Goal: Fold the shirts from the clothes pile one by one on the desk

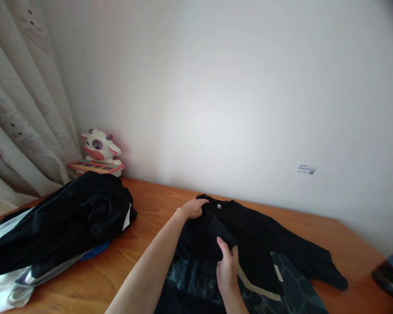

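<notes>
A black long-sleeved shirt [253, 235] lies spread on the wooden table, its collar toward the wall. Its lower part has a dark patterned panel, a beige stripe and a small white tag. My left hand [194, 208] is closed on the cloth at the left shoulder, beside the collar; its fingertips are partly hidden. Lower down, my right hand [227, 264] grips the end of the left sleeve [221, 235], thumb on top, with that sleeve folded inward across the front. The right sleeve stretches out flat toward the table's right side.
A heap of clothes [88, 213], mostly black with white, grey and blue pieces, lies at the left. Behind it are a cow toy with a keyboard [98, 150] and a curtain [19, 109]. A dark object [391, 272] stands at the right edge. The wall [216, 109] borders the table.
</notes>
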### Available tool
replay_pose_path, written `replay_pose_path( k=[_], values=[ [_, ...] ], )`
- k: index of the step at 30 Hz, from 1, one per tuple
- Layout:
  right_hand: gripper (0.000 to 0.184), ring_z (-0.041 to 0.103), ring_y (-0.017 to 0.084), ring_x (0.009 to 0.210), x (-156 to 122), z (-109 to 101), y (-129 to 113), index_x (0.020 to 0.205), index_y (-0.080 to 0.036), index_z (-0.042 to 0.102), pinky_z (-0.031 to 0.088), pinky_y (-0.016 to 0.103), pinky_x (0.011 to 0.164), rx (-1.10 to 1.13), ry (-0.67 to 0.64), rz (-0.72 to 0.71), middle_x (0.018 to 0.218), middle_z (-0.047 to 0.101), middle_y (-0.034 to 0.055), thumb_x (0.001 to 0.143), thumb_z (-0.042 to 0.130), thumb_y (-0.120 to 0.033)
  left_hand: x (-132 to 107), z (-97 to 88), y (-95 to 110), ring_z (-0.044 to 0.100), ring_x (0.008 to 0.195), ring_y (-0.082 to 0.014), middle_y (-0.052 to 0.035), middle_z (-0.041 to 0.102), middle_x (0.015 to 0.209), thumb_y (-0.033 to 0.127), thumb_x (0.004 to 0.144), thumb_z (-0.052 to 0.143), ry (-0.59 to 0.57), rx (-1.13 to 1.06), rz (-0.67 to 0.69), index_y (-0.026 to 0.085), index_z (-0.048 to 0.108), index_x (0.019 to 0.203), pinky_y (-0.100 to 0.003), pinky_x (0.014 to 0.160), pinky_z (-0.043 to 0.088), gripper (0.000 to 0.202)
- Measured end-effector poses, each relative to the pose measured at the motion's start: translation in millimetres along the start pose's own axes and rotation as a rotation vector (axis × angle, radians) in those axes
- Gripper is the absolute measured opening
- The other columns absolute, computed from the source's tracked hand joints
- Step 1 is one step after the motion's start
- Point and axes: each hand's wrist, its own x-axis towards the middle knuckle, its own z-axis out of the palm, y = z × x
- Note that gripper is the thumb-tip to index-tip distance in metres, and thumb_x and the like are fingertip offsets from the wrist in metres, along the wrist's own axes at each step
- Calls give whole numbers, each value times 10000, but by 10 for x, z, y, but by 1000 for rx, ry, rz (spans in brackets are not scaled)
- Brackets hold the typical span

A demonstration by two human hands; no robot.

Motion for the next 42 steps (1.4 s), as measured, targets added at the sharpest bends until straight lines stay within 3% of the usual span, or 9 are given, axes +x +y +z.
replay_pose_path(
  k=[8, 16, 20, 25, 28, 32, 34, 37, 42],
  values=[
    [508, 665, 301, 1142, -16, 41, -141, 1005, -178, 705, 521, 401, 983, -172, 71, 36, 1127, 757, 110, 772, 658, -627, 146, -220, -158, 656, 1150, -311, -139, 648, 1274, 141, 805, 557, -44, 149, -117, 191, 720, 1115, -389, 997, 511, 354],
    [669, 726, 287, 852, -134, 179, -262, 1220, -173, 562, 549, 355, 749, -601, -146, -63, 900, 752, 91, 783, 641, -674, 109, -234, -331, 670, 1118, -337, -263, 569, 1337, 221, 954, 392, 155, 149, -519, 70, 512, 1341, -425, 917, 523, 433],
    [884, 673, 259, 639, -176, 189, -259, 1440, -90, 434, 517, 343, 594, -635, -162, -103, 665, 658, 2, 788, 631, -652, 52, -119, -361, 673, 1107, -368, -222, 687, 1162, 391, 894, 591, 105, 104, -543, 93, 602, 1191, -419, 896, 532, 421],
    [992, 566, 196, 473, -207, 172, -306, 1608, -133, 105, 472, 304, 471, -460, -277, -69, 586, 518, -82, 877, 520, -660, -18, -83, -372, 652, 1155, -263, -139, 692, 1193, 175, 914, 559, 164, 81, -478, 181, 590, 1181, -341, 957, 493, 269],
    [796, 563, 169, 495, -229, 173, -321, 1577, -225, 298, 464, 277, 526, -581, -438, -152, 565, 499, -89, 904, 534, -579, -96, -81, -334, 612, 1213, -233, -144, 630, 1287, 164, 976, 456, 227, 81, -454, 189, 558, 1210, -336, 1015, 455, 257],
    [317, 595, 164, 585, -248, 186, -339, 1109, -289, 753, 436, 272, 579, -822, -585, -263, 655, 645, -18, 904, 569, -445, -257, -39, -276, 636, 1164, -285, -165, 598, 1305, 307, 967, 519, 224, 85, -473, 185, 533, 1254, -396, 987, 474, 312],
    [278, 627, 172, 660, -249, 190, -356, 1032, -278, 769, 460, 278, 620, -787, -614, -281, 801, 720, 13, 914, 559, -417, -317, -19, -273, 657, 1120, -324, -191, 619, 1269, 364, 914, 603, 200, 84, -505, 159, 516, 1284, -424, 942, 497, 432],
    [374, 632, 174, 695, -245, 183, -372, 1216, -259, 709, 490, 277, 633, -680, -629, -271, 855, 724, 22, 917, 571, -438, -341, -26, -314, 663, 1124, -308, -162, 685, 1184, 252, 871, 647, 165, 66, -521, 162, 569, 1217, -390, 943, 497, 366],
    [561, 665, 209, 945, -237, 142, -320, 1430, -253, 550, 529, 347, 874, -669, -614, -308, 987, 705, 31, 891, 612, -397, -353, -109, -417, 613, 1234, -234, -136, 661, 1306, 158, 994, 408, 216, 46, -538, 191, 544, 1277, -342, 997, 466, 315]
  ],
)
